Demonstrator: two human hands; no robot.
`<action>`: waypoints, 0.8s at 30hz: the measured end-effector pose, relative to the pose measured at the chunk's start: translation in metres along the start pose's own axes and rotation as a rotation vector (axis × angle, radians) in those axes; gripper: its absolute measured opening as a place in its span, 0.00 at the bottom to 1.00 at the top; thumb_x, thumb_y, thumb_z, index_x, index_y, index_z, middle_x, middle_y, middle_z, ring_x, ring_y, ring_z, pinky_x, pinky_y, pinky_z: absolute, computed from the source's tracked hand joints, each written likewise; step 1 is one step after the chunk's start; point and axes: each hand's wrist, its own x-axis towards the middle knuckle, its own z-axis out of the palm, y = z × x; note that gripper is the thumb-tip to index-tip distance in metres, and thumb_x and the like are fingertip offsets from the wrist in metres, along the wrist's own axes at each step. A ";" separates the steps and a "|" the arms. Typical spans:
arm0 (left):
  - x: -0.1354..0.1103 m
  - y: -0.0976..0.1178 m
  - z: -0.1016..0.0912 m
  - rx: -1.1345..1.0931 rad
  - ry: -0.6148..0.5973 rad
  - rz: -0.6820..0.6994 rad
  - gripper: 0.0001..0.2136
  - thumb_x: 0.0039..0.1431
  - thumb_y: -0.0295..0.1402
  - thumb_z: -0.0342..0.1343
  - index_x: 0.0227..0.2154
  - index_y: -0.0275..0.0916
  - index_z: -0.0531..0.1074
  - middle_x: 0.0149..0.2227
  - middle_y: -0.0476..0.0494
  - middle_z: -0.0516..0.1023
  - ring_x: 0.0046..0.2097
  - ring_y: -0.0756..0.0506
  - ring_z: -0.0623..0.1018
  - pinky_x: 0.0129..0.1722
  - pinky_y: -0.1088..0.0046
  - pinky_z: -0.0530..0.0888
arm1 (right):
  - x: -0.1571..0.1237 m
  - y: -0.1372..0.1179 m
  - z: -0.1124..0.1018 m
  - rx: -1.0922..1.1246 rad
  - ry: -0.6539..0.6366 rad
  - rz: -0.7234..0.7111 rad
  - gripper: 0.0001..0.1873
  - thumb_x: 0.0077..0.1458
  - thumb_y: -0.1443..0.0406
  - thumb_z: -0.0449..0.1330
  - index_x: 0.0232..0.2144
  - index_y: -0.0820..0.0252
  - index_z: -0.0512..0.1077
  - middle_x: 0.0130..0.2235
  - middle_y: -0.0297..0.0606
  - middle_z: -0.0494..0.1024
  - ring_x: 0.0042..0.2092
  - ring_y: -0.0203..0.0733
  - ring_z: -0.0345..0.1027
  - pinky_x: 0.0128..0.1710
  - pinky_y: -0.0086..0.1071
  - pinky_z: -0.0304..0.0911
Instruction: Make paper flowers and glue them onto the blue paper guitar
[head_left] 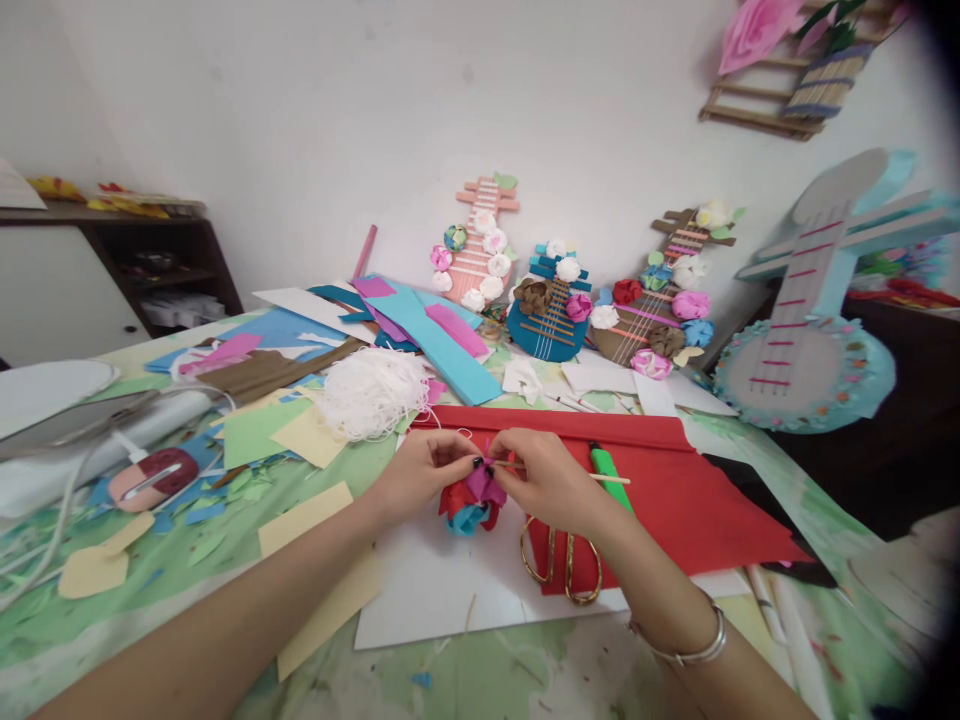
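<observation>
Now the paper flower (471,514) sits at our clock's centre, over the white sheet (420,600). Our left hand (427,470) pinches its gathered end; our right hand's (544,475) fingers are narrow there, apparently gripping a thin stick (622,480). We judge we're working that end, which calls for a steady pinch. Scissors (569,565) lie at four o'clock, white string (375,390) at ten.

Your grn-patterned tbl (187,625) has a wht board (420,612); L of board, cream sheets (304,520); farther L, grn & blue scraps (206,548).
</observation>
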 end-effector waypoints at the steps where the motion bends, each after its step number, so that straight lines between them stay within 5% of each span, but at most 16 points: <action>1: 0.000 0.000 0.000 -0.001 0.001 -0.003 0.07 0.50 0.33 0.58 0.28 0.34 0.76 0.28 0.44 0.78 0.29 0.50 0.75 0.29 0.77 0.71 | 0.000 0.000 -0.001 0.019 -0.005 -0.006 0.05 0.53 0.72 0.54 0.28 0.61 0.69 0.29 0.33 0.72 0.30 0.33 0.61 0.29 0.27 0.50; 24: 0.000 -0.007 -0.003 0.062 0.001 0.010 0.07 0.46 0.31 0.60 0.29 0.34 0.74 0.29 0.45 0.76 0.29 0.50 0.74 0.30 0.74 0.73 | 0.002 -0.004 -0.001 0.013 0.050 0.001 0.06 0.54 0.71 0.57 0.25 0.61 0.69 0.28 0.34 0.73 0.29 0.33 0.61 0.29 0.27 0.51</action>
